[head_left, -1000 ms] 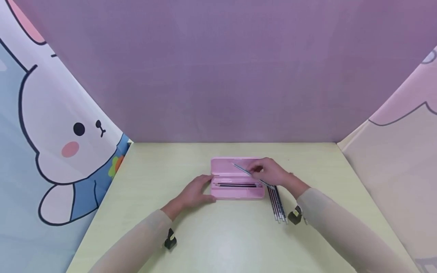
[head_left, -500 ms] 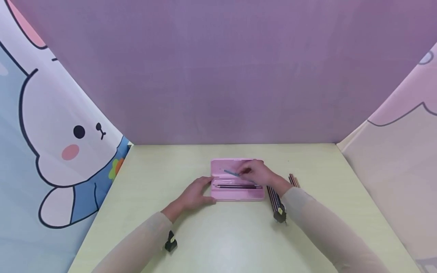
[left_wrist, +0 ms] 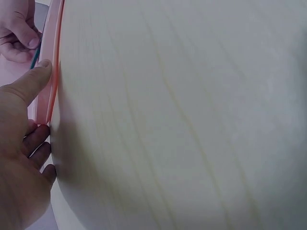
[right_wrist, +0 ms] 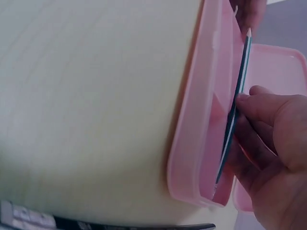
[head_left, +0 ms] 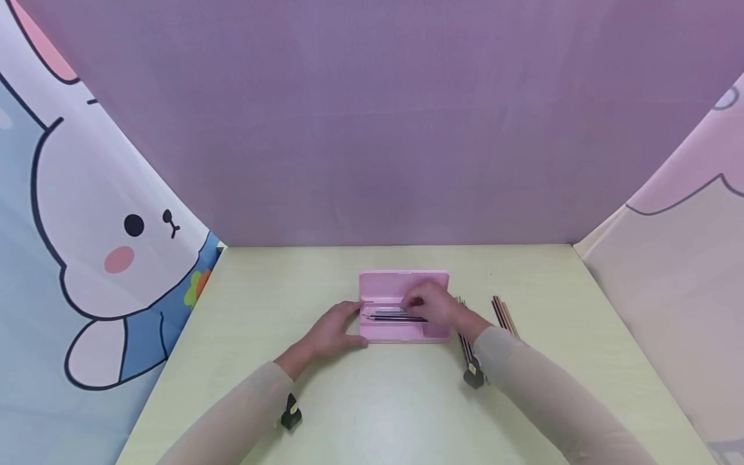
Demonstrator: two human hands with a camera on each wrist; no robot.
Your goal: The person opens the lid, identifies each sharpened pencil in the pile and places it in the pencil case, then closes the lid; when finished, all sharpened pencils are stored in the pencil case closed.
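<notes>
- Head: looks forward and down at the bench (head_left: 261,290), far enough back for left hand (head_left: 328,330), right hand (head_left: 433,302) and purple backdrop (head_left: 395,123).
- Left wrist: close in, mostly facing bench.
- Right wrist: close in, looking into the pink case (right_wrist: 192,129).
- Both wrist views share parts of the case and both hands.

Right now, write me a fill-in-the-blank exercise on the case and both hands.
The case is coloured ____.
Its lid stands ____.
The right hand pinches a ____.
In the head view, the left hand touches the case's ____ end.

Missing words: pink; open; pencil; left.
</notes>
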